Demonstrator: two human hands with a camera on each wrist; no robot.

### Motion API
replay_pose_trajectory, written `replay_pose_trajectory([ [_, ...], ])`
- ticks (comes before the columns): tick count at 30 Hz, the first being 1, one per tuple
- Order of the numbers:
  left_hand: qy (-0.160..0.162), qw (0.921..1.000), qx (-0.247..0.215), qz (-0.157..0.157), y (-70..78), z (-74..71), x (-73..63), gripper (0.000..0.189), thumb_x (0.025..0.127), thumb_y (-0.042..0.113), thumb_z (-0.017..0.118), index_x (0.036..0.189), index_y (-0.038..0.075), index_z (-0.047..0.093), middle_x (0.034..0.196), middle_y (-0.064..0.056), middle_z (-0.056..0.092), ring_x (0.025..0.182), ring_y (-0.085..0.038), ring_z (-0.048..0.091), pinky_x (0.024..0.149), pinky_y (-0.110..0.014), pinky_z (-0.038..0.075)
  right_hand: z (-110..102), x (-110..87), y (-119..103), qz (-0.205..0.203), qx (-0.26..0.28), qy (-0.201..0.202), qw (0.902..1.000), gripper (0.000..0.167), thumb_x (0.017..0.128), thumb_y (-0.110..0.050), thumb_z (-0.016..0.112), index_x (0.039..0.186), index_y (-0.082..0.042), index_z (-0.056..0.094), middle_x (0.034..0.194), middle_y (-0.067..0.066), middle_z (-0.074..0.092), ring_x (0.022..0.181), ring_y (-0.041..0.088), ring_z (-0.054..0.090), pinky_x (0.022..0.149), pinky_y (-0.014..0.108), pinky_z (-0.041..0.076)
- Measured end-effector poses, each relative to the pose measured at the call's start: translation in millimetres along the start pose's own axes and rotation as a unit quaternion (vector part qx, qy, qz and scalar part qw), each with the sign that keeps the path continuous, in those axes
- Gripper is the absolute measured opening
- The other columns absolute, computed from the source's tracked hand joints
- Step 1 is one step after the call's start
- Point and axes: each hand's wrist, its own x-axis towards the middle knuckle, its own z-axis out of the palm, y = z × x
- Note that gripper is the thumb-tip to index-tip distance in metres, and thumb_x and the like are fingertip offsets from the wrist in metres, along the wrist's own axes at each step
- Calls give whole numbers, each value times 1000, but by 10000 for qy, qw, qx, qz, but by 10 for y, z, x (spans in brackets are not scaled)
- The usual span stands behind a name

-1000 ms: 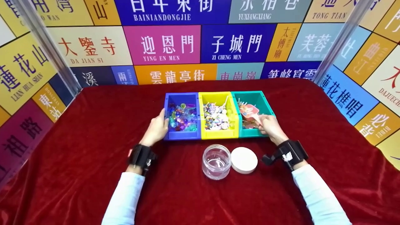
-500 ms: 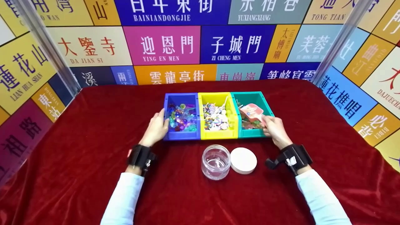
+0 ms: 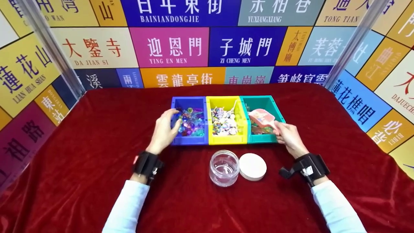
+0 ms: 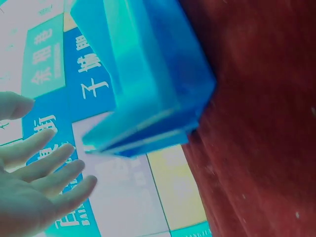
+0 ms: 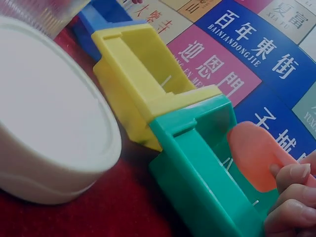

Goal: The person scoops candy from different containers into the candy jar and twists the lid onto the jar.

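My right hand grips the handle of a pink scoop over the green bin. Small pale bits lie in the scoop. In the right wrist view, curled fingers hold the handle, and the scoop's underside shows above thin white sticks. My left hand is at the left rim of the blue bin, which has shiny coloured gem-like pieces inside. The left wrist view shows those fingers spread, apart from the bin wall.
Between them, the yellow bin holds small lollipop-like pieces. In front stand an uncapped clear jar and a white lid, side by side on a red cloth. A wall of coloured signs rises behind.
My left hand has lifted from the blue bin's side, its fingers now over the rim. The scoop has shifted slightly right with my right hand, still above the green bin.
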Motion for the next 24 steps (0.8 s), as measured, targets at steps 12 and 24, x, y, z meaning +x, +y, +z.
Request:
replay_pose_trajectory([
  [12, -817, 9921, -752, 585, 275, 69, -87, 31, 84, 13, 61, 109, -5, 56, 104, -19, 60, 95, -26, 57, 86, -35, 45, -61, -133, -62, -115, 442, -203, 9987, 27, 92, -22, 48, 70, -9, 54, 51, -5, 39, 35, -2, 26, 37, 13, 17],
  [24, -2741, 9467, -1672, 260, 448, 180, -272, 66, 75, 32, 70, 124, -3, 44, 117, -20, 54, 107, -30, 53, 88, -41, 45, -13, -322, -68, -217, 216, -645, 9975, 26, 90, -24, 52, 72, -7, 62, 47, -5, 39, 37, 0, 27, 40, 17, 14],
])
